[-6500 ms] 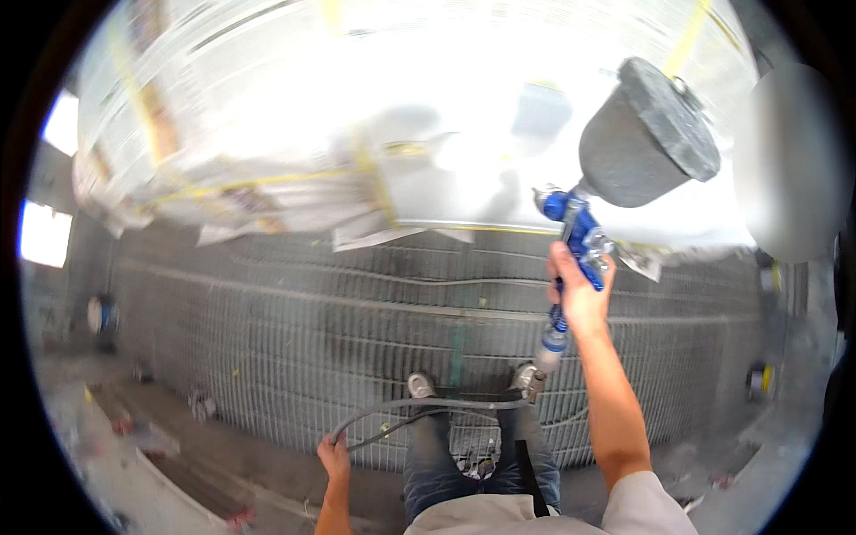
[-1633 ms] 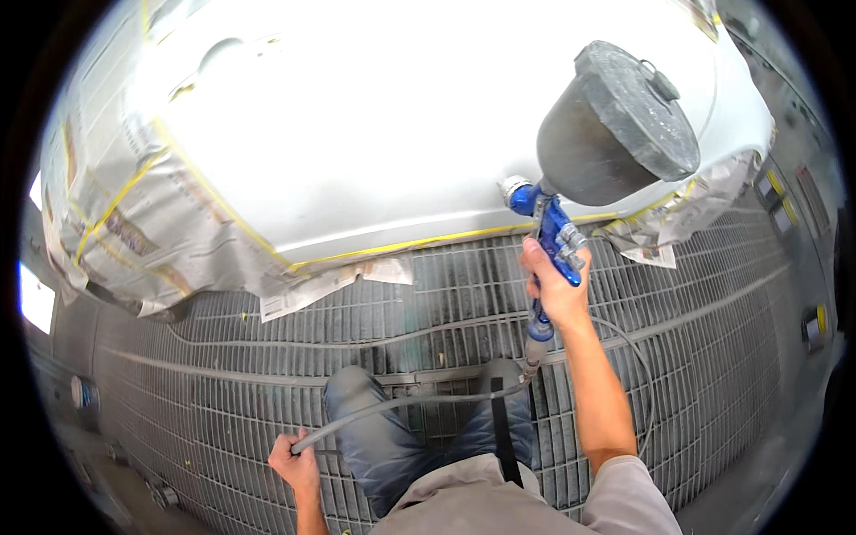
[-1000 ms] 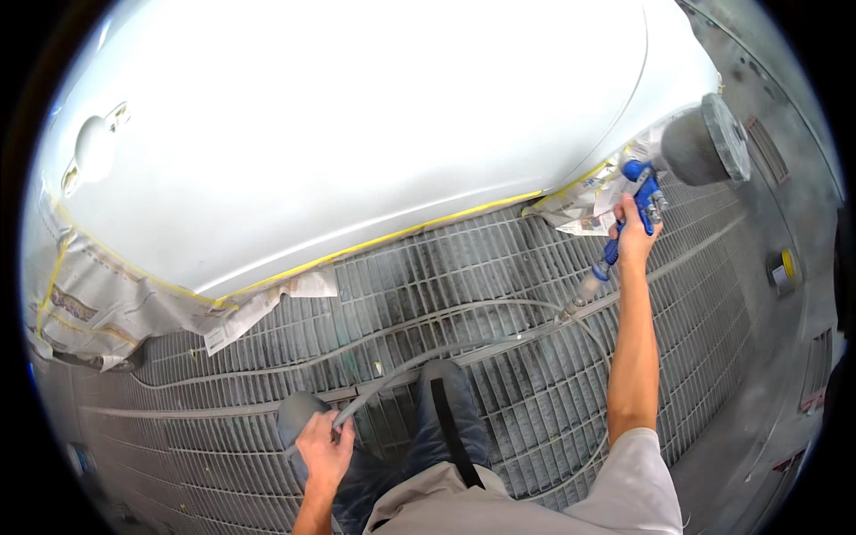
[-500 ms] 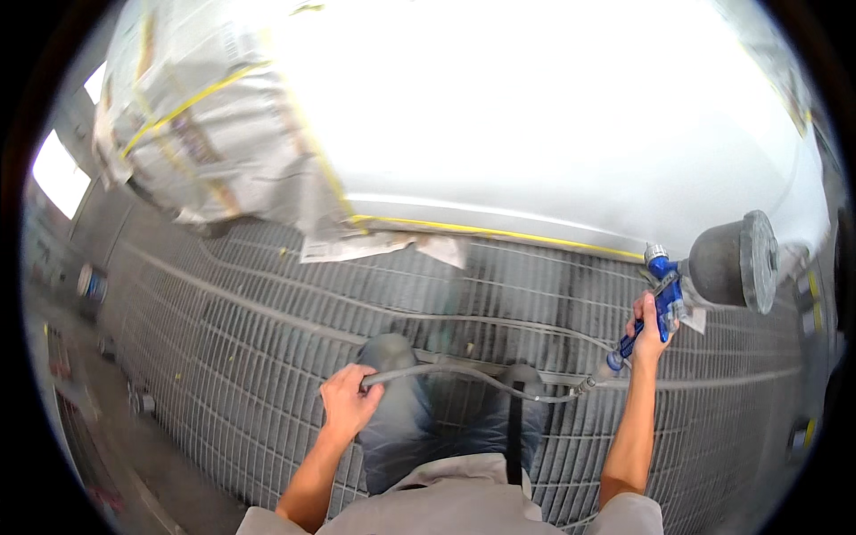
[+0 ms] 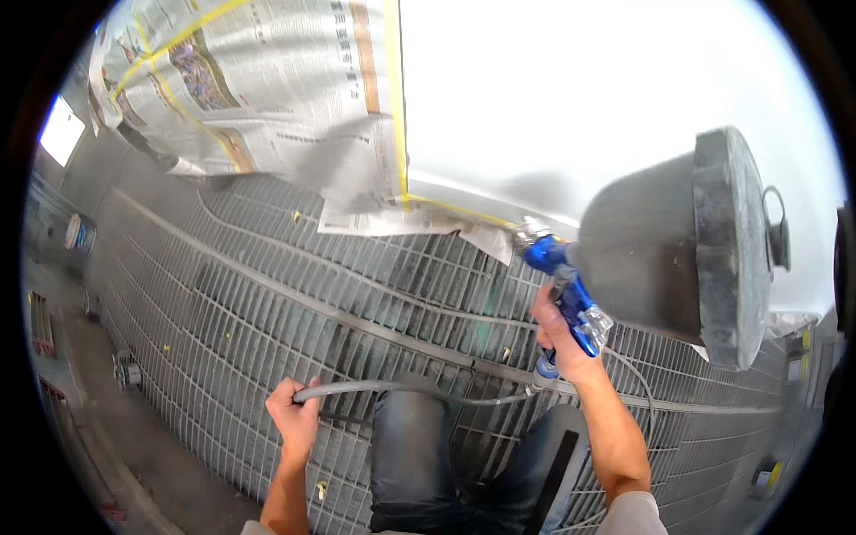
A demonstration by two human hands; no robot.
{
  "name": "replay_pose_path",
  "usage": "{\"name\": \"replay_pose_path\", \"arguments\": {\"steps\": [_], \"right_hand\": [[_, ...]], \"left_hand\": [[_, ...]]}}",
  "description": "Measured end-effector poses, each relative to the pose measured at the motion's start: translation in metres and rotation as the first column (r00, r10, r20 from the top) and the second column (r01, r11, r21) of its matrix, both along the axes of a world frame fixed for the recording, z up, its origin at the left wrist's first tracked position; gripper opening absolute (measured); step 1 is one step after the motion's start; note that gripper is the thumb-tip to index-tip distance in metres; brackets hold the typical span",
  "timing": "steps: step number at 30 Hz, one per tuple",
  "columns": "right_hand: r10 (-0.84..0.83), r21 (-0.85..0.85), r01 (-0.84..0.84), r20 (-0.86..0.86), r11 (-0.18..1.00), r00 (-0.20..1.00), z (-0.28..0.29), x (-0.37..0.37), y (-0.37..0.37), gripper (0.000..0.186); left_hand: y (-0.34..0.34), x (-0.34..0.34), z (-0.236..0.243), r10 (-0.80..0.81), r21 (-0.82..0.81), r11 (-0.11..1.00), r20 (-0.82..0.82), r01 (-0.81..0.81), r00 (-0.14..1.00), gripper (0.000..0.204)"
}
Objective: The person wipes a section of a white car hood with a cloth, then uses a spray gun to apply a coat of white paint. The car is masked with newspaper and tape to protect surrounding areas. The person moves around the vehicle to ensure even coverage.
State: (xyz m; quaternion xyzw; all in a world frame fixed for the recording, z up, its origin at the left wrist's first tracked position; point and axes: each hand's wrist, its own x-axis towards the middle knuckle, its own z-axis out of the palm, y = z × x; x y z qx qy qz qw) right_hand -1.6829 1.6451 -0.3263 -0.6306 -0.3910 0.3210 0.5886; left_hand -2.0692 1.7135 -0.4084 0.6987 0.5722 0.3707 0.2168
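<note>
Spray gun (image 5: 578, 303): blue body with a metal nozzle (image 5: 532, 234); held above the floor grating, toward its upper edge and right of its middle, in front of a white panel (image 5: 553, 98).
Nozzle position: overlaps the panel's taped lower edge in this view; whether it touches cannot be told.
Cup (image 5: 637, 241): grey, mounted on the gun and tilted to the right; lid (image 5: 727, 250) seated, with a ring on its outer face.
Right hand (image 5: 572, 341): wrapped round the gun's grip; trigger position cannot be determined.
Left hand (image 5: 292, 419): clenched round a grey hose (image 5: 383, 386), well apart from the right hand.
Hose run: arches from the left hand over the person's legs (image 5: 410, 455) to the foot of the grip.
Masking: newspaper (image 5: 276, 98) covers the area left of the panel; yellow tape (image 5: 395, 107) follows the join.
Floor grating (image 5: 267, 303): metal; a loose newspaper flap (image 5: 383, 221) hangs over its upper edge.
Left edge of grating: a small round metal item (image 5: 127, 370) stands just beside it.
</note>
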Motion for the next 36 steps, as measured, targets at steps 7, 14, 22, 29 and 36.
{"name": "replay_pose_path", "arguments": {"steps": [7, 14, 22, 29, 36], "right_hand": [[-0.191, 0.002, 0.197, -0.228, 0.98, 0.955, -0.015, 0.038, -0.018, 0.018], [-0.402, 0.189, 0.422, -0.137, 0.887, 0.905, -0.067, 0.124, -0.118, 0.025], [-0.72, 0.325, 0.692, -0.043, 0.645, 0.692, -0.091, 0.254, -0.266, 0.02], [-0.94, 0.372, 0.872, 0.007, 0.318, 0.34, -0.095, 0.361, -0.362, 0.018], [-0.989, 0.171, 0.974, 0.057, 0.146, 0.138, -0.132, 0.353, -0.348, 0.019]], "left_hand": [[0.01, 0.056, 0.006, -0.083, -0.027, 0.996, -0.031, 0.082, 0.996, 0.039], [-0.009, 0.152, -0.038, -0.266, 0.128, 0.952, -0.105, 0.278, 0.958, 0.035], [-0.078, 0.265, -0.048, -0.592, 0.163, 0.782, -0.11, 0.602, 0.799, 0.018], [-0.126, 0.31, -0.04, -0.788, 0.032, 0.6, -0.15, 0.799, 0.598, 0.029], [-0.122, 0.292, -0.04, -0.679, 0.117, 0.701, -0.188, 0.703, 0.709, 0.025]]}}
